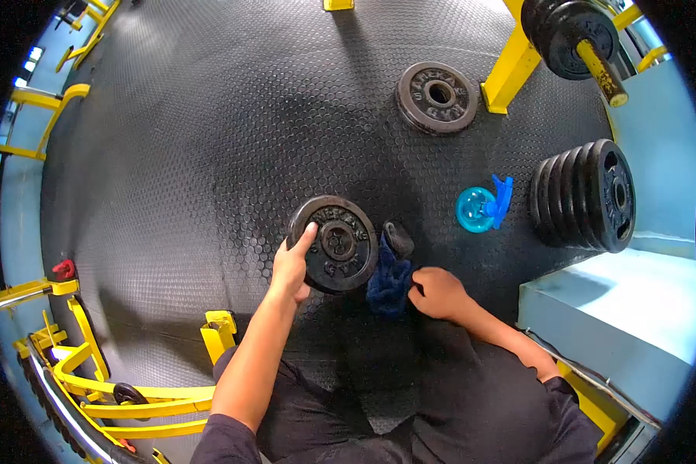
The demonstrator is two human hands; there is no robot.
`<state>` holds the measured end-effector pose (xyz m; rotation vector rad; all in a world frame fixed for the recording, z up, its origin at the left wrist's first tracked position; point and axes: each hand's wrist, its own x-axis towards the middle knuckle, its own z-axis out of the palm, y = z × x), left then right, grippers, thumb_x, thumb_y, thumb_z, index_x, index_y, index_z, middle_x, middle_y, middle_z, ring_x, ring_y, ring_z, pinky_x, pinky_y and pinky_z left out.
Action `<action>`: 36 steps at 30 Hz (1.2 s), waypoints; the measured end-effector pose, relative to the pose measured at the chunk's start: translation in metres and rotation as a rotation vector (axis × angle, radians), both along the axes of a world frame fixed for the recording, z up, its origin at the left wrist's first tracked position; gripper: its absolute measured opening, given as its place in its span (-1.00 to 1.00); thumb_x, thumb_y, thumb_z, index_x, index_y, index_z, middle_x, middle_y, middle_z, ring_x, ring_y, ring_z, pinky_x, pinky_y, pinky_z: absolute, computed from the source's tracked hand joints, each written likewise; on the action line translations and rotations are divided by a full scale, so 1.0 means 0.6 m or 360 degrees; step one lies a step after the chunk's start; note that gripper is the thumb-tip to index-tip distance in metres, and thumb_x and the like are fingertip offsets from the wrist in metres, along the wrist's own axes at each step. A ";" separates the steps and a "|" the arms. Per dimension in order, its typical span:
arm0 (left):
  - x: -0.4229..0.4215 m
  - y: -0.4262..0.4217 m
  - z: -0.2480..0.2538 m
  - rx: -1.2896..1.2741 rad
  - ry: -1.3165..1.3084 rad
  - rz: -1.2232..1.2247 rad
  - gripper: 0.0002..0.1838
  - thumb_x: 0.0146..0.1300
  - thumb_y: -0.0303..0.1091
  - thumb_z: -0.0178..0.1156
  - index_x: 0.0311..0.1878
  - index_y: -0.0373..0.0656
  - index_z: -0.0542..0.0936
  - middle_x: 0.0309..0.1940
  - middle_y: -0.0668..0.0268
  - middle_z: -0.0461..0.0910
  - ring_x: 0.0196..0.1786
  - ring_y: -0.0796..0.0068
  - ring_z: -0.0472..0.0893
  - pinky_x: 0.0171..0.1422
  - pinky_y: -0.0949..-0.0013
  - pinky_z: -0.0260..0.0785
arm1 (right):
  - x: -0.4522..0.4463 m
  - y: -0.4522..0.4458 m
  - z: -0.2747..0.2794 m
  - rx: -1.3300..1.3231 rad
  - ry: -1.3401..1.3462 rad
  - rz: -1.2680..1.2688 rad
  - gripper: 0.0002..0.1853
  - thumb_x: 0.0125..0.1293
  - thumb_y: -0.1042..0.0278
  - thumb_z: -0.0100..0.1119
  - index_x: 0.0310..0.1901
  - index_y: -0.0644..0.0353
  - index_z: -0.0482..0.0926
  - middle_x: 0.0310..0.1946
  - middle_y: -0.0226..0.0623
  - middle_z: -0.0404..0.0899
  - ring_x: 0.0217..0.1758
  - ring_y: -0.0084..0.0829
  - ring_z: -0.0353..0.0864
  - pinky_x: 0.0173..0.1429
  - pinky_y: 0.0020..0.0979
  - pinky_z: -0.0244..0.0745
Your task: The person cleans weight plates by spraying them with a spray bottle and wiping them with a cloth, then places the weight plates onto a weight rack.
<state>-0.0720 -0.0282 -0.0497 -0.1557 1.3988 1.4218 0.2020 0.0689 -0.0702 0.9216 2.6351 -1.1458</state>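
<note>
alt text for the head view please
A person's left hand grips a black weight plate, while the curled right hand is beside a dark blue cloth. A blue spray bottle and stacked plates sit on the black floor.

A dark metal weight plate [339,246], low-sheen & embossed, & a fuzzy, matt cloth [390,284], seen w/ a smooth, see-thru plastic btl [474,210], hex-textured, rubber-look flooring [170,155], a painted-metal post [512,71] & a plate peg [602,73] w/ worn, chipped paint.

spray bottle [472,210] stands right of weight plate [337,242] and cloth [390,286]
</note>
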 end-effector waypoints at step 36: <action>0.221 0.276 0.248 0.0701 -0.0060 -0.0543 -0.48 0.58 -0.03 -0.02 0.35 -0.27 0.41 0.31 0.20 0.49 0.31 0.35 0.51 0.47 0.21 0.31 | 0.082 0.242 0.219 -0.0297 0.1840 -0.1668 -0.67 0.65 0.07 -0.15 -0.12 0.17 0.44 -0.33 -0.58 0.27 -0.25 -0.73 0.21 -0.11 -0.58 0.23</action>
